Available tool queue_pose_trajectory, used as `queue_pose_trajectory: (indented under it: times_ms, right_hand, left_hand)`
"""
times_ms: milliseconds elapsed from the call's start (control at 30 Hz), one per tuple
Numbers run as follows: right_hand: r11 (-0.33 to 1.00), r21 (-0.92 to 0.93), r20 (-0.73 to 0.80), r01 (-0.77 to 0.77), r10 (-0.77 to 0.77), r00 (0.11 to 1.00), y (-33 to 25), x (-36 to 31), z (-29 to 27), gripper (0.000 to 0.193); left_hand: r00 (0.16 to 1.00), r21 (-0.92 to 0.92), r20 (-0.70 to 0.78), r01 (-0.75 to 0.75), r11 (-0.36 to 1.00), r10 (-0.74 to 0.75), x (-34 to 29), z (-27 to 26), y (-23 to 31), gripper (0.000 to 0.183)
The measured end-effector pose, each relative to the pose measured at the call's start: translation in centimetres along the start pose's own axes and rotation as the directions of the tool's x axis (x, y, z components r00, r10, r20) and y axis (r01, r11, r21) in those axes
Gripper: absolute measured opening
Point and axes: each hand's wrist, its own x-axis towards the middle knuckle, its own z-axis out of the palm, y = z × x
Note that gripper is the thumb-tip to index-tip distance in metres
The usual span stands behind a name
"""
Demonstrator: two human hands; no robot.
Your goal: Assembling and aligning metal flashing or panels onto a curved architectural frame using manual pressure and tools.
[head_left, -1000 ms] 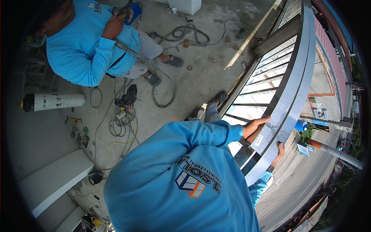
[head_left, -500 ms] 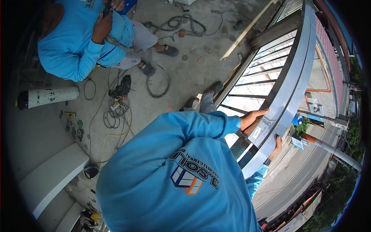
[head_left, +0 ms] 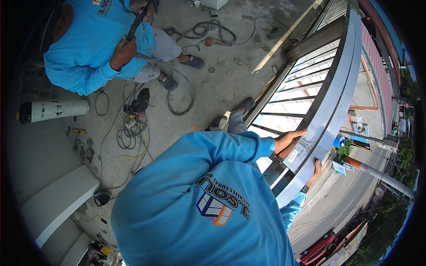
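So the big thing here is the barred railing (head_left: pixel 323 91) curving up the right side of the view, and the shiny metal top rail (head_left: pixel 330 117) along it is what both hands are on, at the near end. If you're steadying a long rail like this, I'd keep the hands on opposite edges, press evenly, and not lean out, since there's a street below the outer side. Feet planted too, and worth minding the cable tangle (head_left: pixel 128 133) on the floor behind.

Hands now. The left hand (head_left: pixel 289 139) is about half open, fingers fairly straight and laid against the inner edge; can't tell if the thumb is hooked under or how hard it presses. The right hand (head_left: pixel 316 170) reaches round the outside and is curled against the outer edge, so it has hold of it there, though most of those fingers are hidden.

Smallest bit: a white sticker (head_left: pixel 293 155) between them. I'd keep fingers off it, since paper probably grips worse than bare metal.
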Motion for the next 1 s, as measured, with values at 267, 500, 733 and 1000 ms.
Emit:
queue_pose_trajectory:
  times_ms: [267, 500, 733, 1000]
  right_hand:
    - [0.635, -0.541, 0.04, 0.551, -0.635, 0.772, 5.4, 2.0, -5.4, 0.066]
    - [0.649, -0.52, 0.074, 0.555, -0.613, 0.787, 4.9, 1.6, -4.1, 0.066]
    - [0.806, -0.351, -0.042, 0.477, -0.522, 0.852, 4.0, 0.7, -3.8, 0.063]
    - [0.983, -0.135, -0.018, 0.124, -0.127, 0.992, 0.4, 0.3, -1.2, 0.064]
  left_hand:
    - [1.0, 0.006, 0.013, -0.016, 1.0, 0.016, 0.2, -0.3, -0.1, 0.063]
    - [0.999, 0.013, 0.021, -0.028, 1.0, 0.028, 0.0, -0.3, 0.0, 0.067]
    - [0.999, 0.017, 0.038, 0.004, 1.0, -0.004, 0.5, -0.3, -0.6, 0.071]
    - [1.0, 0.049, 0.015, -0.018, 0.999, 0.017, 0.2, -0.5, -0.3, 0.075]
